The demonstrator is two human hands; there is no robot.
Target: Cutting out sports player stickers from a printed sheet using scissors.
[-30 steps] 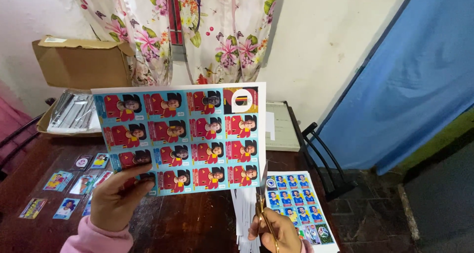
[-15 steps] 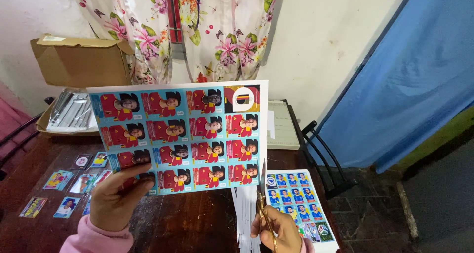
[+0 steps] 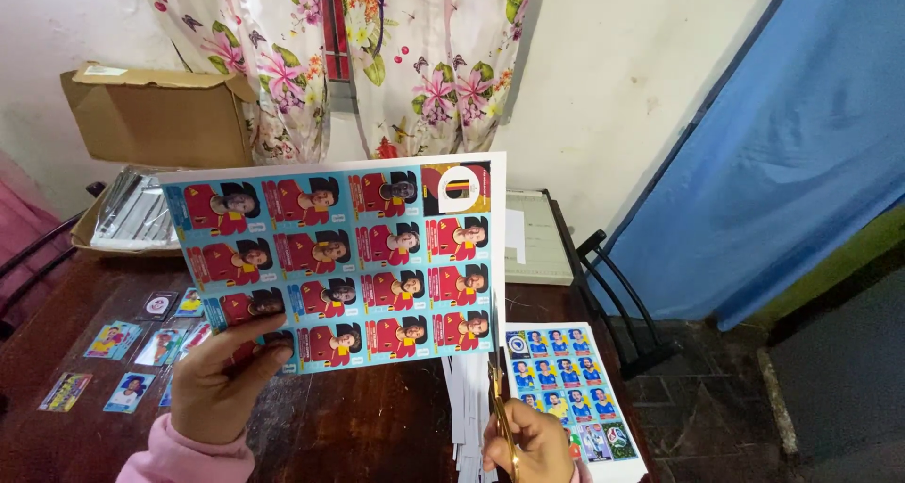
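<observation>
Up high, the left hand (image 3: 222, 384) pinches the thin, bendy sticker sheet (image 3: 335, 261) by its bottom corner; it probably tears easily. The right hand (image 3: 533, 441) grips scissors (image 3: 498, 403) at its right edge.

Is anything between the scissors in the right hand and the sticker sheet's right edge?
Nothing visible. The scissors in the right hand already reach the sticker sheet at its lower right edge, with only the dark wooden table behind. The left hand holds the sheet's lower left corner.
</observation>
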